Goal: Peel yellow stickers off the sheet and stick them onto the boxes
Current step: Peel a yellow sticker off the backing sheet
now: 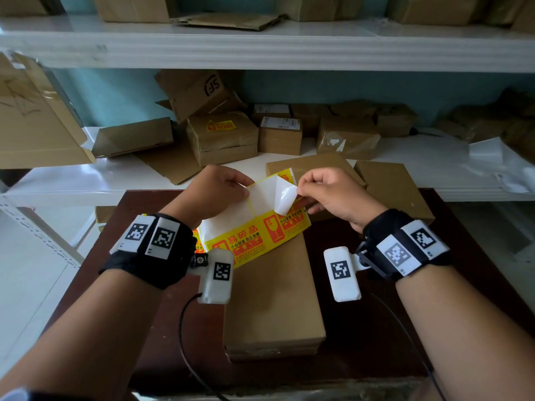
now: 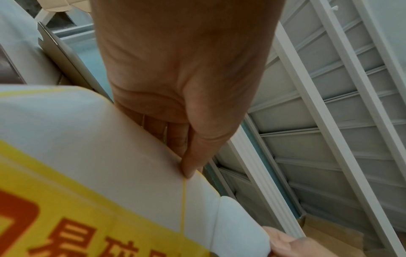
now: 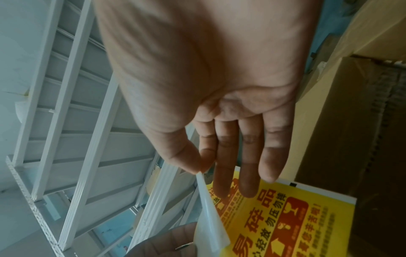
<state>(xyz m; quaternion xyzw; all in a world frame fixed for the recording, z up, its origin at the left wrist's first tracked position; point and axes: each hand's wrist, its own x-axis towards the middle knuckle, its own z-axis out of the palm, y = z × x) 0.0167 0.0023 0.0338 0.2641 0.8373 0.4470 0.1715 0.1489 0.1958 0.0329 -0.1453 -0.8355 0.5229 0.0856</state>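
A sticker sheet (image 1: 254,230) with yellow and red fragile labels hangs above a long flat cardboard box (image 1: 272,302) on the dark table. My left hand (image 1: 220,192) pinches the sheet's bare white backing (image 2: 110,156) at its top edge. My right hand (image 1: 327,192) pinches a corner of a yellow sticker (image 1: 285,198) between thumb and forefinger; it curls away from the sheet with its white underside (image 3: 208,217) facing me. The printed labels (image 3: 281,217) lie under my right fingers. A box (image 1: 223,134) on the shelf behind bears a yellow sticker (image 1: 221,125).
A white shelf (image 1: 405,160) runs behind the table, crowded with small cardboard boxes (image 1: 280,134) and flat cartons (image 1: 396,183). A large flattened carton (image 1: 31,123) leans at the left. An upper shelf (image 1: 260,44) holds more boxes. The dark table edge (image 1: 477,256) shows at the right.
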